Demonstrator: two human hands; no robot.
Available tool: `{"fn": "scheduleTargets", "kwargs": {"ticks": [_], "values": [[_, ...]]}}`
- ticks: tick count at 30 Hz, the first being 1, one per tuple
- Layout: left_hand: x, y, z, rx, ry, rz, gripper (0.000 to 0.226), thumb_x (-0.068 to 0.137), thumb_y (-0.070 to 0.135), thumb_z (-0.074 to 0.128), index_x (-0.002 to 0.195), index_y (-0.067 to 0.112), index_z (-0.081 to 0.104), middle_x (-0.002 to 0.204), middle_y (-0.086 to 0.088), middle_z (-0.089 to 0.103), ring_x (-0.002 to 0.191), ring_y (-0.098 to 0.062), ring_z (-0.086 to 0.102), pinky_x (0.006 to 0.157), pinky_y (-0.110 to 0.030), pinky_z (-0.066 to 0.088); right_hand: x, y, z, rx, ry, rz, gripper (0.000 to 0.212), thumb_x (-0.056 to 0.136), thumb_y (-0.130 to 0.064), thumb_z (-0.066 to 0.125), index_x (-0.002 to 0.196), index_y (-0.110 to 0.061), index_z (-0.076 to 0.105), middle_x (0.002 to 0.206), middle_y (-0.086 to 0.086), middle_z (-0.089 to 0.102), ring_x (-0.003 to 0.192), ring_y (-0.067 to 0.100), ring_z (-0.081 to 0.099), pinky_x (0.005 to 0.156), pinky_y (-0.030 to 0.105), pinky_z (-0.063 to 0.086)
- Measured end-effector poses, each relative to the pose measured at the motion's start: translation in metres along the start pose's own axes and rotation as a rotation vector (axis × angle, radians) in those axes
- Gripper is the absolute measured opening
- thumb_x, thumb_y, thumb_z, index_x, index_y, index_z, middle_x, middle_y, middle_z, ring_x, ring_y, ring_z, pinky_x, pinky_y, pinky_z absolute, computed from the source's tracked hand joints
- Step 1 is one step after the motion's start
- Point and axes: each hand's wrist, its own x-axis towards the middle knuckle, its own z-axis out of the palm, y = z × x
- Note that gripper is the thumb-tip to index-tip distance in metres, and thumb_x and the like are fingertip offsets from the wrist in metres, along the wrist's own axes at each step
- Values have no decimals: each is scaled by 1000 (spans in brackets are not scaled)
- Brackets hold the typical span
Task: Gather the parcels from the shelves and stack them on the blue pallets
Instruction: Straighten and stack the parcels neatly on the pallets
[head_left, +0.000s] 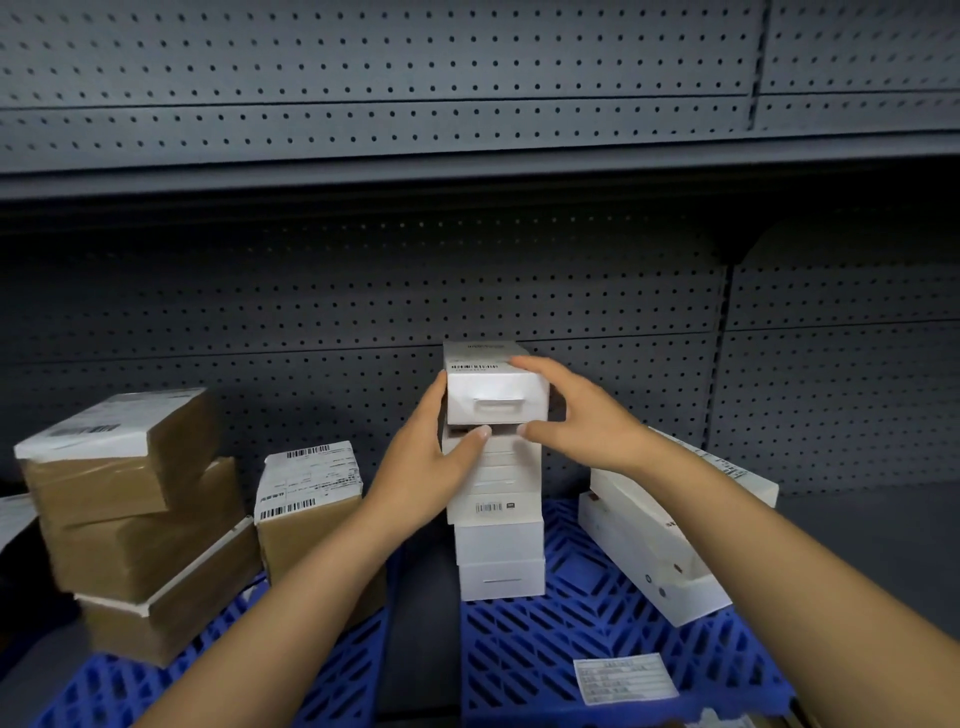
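Observation:
A small white box (493, 397) tops a tall stack of white boxes (498, 545) standing on the blue pallet (571, 639). My left hand (426, 467) grips the top box from its left side, thumb under its front edge. From the right, my right hand (576, 415) holds the same box with fingers over its top and thumb beneath. Brown cardboard parcels (135, 509) with white labels are piled on the left pallet (332, 675). One more labelled brown parcel (311, 504) stands beside them.
Long white boxes (660, 545) lie tilted on the right of the pallet. A paper label (623, 678) lies flat on the pallet near me. Grey pegboard shelving (467, 130) rises behind, with a shelf edge overhead. A dark gap separates the two pallets.

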Motion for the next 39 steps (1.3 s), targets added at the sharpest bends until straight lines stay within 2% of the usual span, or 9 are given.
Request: {"fn": "scheduleTargets", "kwargs": {"ticks": [6,10,12,18,20,27,32,34,39], "values": [[-6,29,18,-105,-10,20,65,90,29,64,145,37,31,134,32,44,125,12,40,102,-19,35,-27,2,-34,35,83,-77,66,82,-19,70,138,-38,39,134,-17,49,118,4,51,102,33,45],[-11,52,51,-175,-57,29,72,91,23,63,146,40,21,135,37,39,126,17,36,100,-8,34,-58,19,-65,7,75,-70,65,84,-20,70,137,-42,39,132,-28,46,118,-2,50,102,30,44],[-13,61,72,-221,-106,19,77,91,22,63,151,34,16,143,28,36,129,16,33,107,-14,32,-73,31,-80,-1,90,-58,64,84,-18,69,136,-43,41,131,-28,47,118,-4,50,101,27,44],[-24,66,133,-220,-190,-14,82,79,56,60,148,46,16,152,21,28,139,2,26,115,-41,30,-109,67,-110,41,102,10,62,83,-10,70,131,-40,46,130,-22,52,114,-5,53,92,15,44],[-29,68,148,-207,-200,-35,83,79,55,59,149,44,16,152,20,28,139,3,25,115,-40,29,-120,79,-114,62,97,38,62,82,-9,70,131,-39,47,128,-23,52,112,-6,54,90,13,44],[-44,75,178,-109,-196,-86,71,91,34,62,148,41,21,149,21,32,135,8,28,115,-32,29,-141,110,-120,114,74,93,64,82,-8,70,130,-40,45,128,-21,53,112,0,55,101,33,46],[-47,74,179,-130,-118,-139,59,86,48,58,140,50,34,141,26,42,131,7,37,110,-29,35,-146,122,-121,184,31,124,89,83,-11,70,145,-46,17,134,-34,37,120,-17,40,96,9,37],[-47,77,181,-177,-92,-215,58,82,54,54,135,54,33,133,33,42,128,7,39,106,-23,35,-147,125,-124,211,37,146,96,82,-16,73,147,-45,8,142,-25,34,122,-20,35,93,4,32],[-51,69,193,-215,-87,-452,76,78,81,38,146,50,22,142,31,33,133,1,32,115,-39,27,-150,131,-129,300,-15,213,118,57,-52,81,144,-53,1,155,-12,21,140,4,25,114,38,29]]}}
